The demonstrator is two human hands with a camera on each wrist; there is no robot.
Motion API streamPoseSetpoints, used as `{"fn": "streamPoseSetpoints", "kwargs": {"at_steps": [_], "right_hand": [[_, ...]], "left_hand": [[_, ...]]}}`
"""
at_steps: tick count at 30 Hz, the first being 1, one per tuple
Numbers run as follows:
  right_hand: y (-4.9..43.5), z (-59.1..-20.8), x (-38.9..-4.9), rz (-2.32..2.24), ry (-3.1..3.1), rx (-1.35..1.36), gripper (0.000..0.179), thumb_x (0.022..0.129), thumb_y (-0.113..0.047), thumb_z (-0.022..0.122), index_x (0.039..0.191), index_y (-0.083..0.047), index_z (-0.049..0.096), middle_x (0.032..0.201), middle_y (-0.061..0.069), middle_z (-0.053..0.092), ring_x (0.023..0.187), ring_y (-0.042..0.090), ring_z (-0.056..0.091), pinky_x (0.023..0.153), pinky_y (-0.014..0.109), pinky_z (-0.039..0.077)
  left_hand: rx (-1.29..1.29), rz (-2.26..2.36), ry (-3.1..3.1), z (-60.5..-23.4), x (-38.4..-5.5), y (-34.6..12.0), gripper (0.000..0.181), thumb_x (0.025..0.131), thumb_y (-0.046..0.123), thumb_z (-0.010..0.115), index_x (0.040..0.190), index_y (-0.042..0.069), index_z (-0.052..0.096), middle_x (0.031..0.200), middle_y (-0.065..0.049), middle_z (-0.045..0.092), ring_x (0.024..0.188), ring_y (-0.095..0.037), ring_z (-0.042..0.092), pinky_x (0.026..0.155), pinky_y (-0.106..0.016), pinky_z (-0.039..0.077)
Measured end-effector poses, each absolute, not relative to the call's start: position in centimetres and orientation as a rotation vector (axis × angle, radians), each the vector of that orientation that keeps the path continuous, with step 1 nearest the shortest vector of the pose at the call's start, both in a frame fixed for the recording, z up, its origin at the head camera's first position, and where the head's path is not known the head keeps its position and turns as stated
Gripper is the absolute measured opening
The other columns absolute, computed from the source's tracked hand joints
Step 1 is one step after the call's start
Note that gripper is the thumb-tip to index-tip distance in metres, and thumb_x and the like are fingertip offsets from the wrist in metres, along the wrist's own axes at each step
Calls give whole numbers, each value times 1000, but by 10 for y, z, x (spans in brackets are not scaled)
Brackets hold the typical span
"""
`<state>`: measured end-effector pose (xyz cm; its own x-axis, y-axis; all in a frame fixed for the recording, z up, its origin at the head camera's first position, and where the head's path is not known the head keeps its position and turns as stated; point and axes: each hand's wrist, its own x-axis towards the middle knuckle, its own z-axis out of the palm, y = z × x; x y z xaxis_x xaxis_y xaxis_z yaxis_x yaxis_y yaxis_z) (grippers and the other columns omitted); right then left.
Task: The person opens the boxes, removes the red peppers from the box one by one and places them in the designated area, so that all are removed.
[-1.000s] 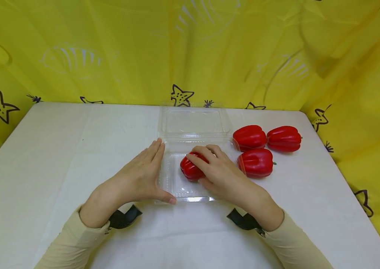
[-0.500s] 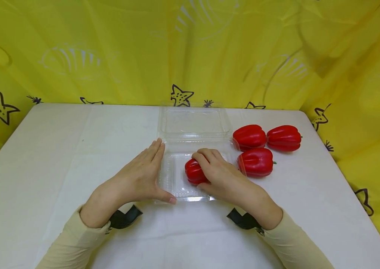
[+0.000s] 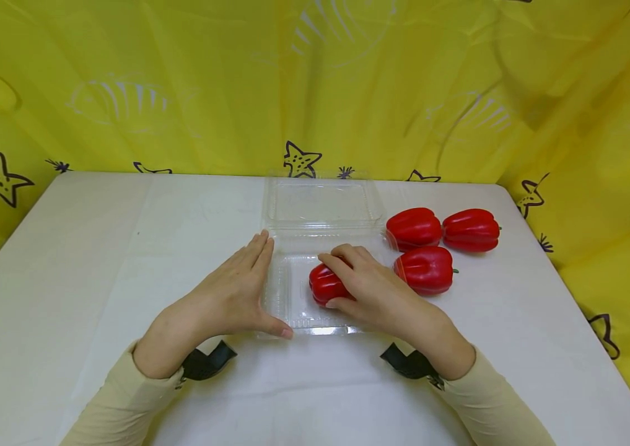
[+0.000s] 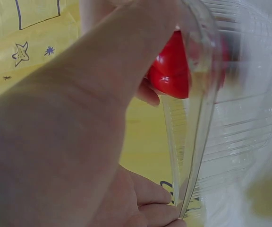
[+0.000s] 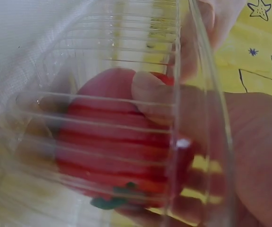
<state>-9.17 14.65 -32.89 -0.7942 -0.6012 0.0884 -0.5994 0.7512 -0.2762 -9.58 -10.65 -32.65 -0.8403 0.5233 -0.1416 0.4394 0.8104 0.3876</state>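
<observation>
A clear plastic clamshell container lies on the table with its lid folded back. Inside its base is a red bell pepper, which my right hand grips from above. Through the clear wall, the right wrist view shows the thumb against the pepper and a green stem at its end. My left hand rests along the container's left side, fingers straight at the far corner and thumb at the front edge. In the left wrist view, part of the pepper appears beyond the container wall.
Right of the container lie a bell pepper near its side, another pepper behind that, and a third pepper farther right. A yellow patterned curtain hangs around the white table.
My right hand has shifted the gripped pepper slightly to the right and toward me within the container. The left hand has stayed in place.
</observation>
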Motion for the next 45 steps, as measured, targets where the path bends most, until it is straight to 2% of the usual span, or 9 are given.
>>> {"fn": "streamPoseSetpoints", "kwargs": {"at_steps": [18, 32, 45], "right_hand": [[153, -319, -90, -459, 2986, -1042, 69, 78, -32, 84, 137, -8, 57, 131, 10, 56, 121, 24, 54, 93, 37, 58], [169, -303, -90, -555, 3041, -1047, 70, 78, -25, 86, 138, -5, 56, 133, 11, 55, 124, 26, 52, 97, 40, 56], [181, -294, -88, -558, 3114, -1020, 64, 79, -16, 84, 136, -6, 58, 131, 11, 55, 122, 27, 54, 92, 43, 58]], "left_hand": [[739, 503, 2757, -327, -96, -106, 141, 60, 67, 84, 156, -7, 10, 166, -23, 6, 154, -39, 10, 123, -51, 21], [762, 504, 2775, -328, -96, -106, 141, 60, 67, 85, 155, -8, 12, 164, -26, 8, 153, -40, 12, 123, -52, 22], [763, 486, 2778, -327, -96, -107, 141, 61, 68, 84, 155, -9, 12, 164, -26, 7, 154, -39, 11, 123, -51, 21]]}}
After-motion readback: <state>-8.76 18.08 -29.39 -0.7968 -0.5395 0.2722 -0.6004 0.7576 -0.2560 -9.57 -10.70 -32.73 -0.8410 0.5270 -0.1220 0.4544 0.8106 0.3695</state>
